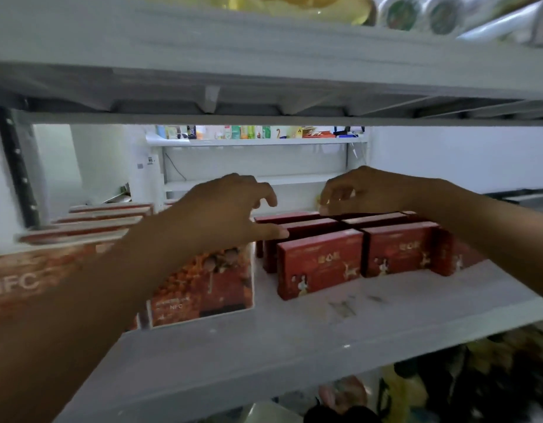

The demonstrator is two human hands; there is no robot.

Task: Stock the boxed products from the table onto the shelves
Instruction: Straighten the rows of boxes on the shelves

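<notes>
- White shelf [294, 325]: holds two groups of boxes; small red boxes [320, 262] stand in rows going back, front one nearest the shelf edge, more behind it and to its right; bare shelf in front of them
- Left of the red boxes: taller orange NFC cartons [203, 285] in a row, w/ more of the same running back along the left; print blurred
- L hand [227, 209]: over the gap between NFC cartons and red boxes; fingers spread and curled, holding nothing; thumb tip touches or just clears the top of the back red boxes, can't tell which
- R hand [361, 190]: above the rear red boxes, to the right of the L hand; fingertips bunched and pointing down at the top edge of a back box; contact or grip can't be told
- Upper shelf [264, 71] above the red boxes: yellow packs and round-ended rolls, blurred
- Below the white shelf: dark bagged goods, unclear
- Behind the red boxes, far off: another rack [258, 141] w/ small coloured packs
</notes>
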